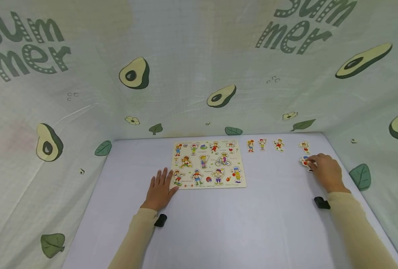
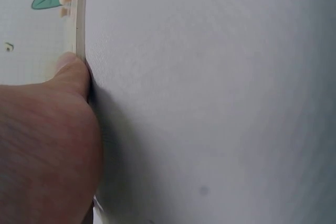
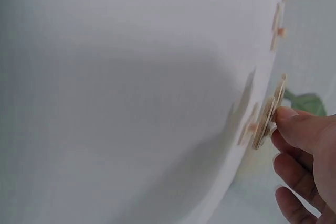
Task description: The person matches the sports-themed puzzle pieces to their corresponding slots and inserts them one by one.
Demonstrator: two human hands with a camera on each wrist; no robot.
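A flat wooden puzzle board [image 1: 192, 181] printed with small sports figures lies at the back of the table. My left hand [image 1: 158, 191] rests with fingers spread at its lower left corner; in the left wrist view the thumb [image 2: 73, 72] lies against the board's edge. Over on the right, my right hand [image 1: 327, 172] pinches a thin wooden figure puzzle piece [image 3: 268, 121] between thumb and fingers, held up off the table. Just behind it in the head view lies a loose figure piece [image 1: 304, 147].
More loose figure pieces [image 1: 250, 146] lie in a row along the back edge, right of the board. A cloth printed with avocados [image 1: 134, 73] hangs behind and beside the white table [image 1: 226, 231]. A black wrist device [image 1: 321, 203] is at each sleeve.
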